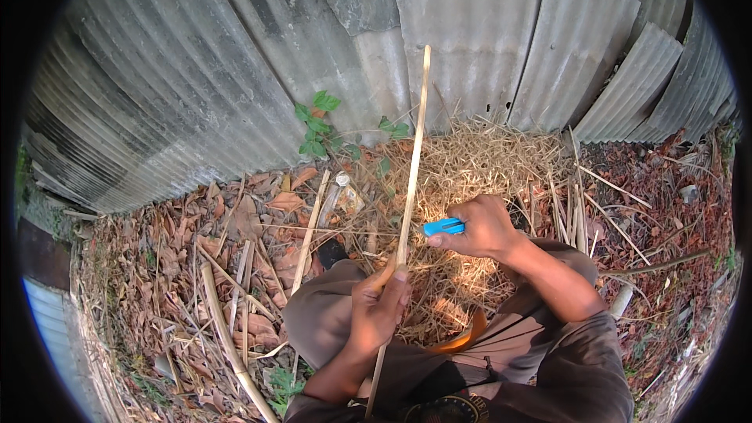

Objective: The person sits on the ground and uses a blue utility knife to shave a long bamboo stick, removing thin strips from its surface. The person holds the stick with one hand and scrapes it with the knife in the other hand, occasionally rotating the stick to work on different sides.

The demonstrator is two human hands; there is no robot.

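While the pale stick (413,176) points lengthwise toward corrugated sheets (470,23), left fingers (395,286) clamp it, right fingers (464,211) a blue tool (444,226).

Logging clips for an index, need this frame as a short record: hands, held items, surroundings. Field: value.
left-hand grip: closed on a long pale stick
stick pose: extends above and below that hand, top leaning slightly right in view
right-hand grip: closed on a blue tool
tool position: right of the stick, pointing toward it; contact unclear
ground, left: brown dry leaves, more sticks
ground, ahead: pale straw-like litter
backdrop: grey corrugated sheets
plant: green leaves near the sheets' foot
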